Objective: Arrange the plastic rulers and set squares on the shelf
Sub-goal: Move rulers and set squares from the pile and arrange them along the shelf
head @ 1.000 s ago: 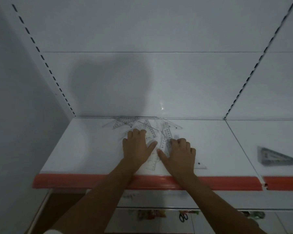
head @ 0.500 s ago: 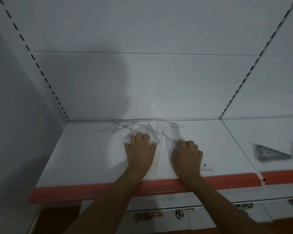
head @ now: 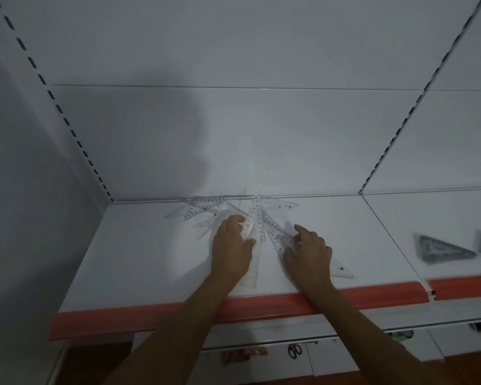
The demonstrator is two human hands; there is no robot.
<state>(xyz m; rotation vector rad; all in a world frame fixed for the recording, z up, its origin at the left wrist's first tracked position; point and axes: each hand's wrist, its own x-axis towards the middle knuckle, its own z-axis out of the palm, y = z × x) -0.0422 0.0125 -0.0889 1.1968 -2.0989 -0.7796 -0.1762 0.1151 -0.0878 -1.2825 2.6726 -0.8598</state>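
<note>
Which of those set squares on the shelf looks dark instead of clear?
The dark set square lying alone on the right-hand shelf section; the others, under the hands, are clear plastic.

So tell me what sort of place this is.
Probably a stationery shop aisle: white metal shelf with a red price strip, slotted uprights, clear rulers under both hands, and scissors displayed below.
</note>
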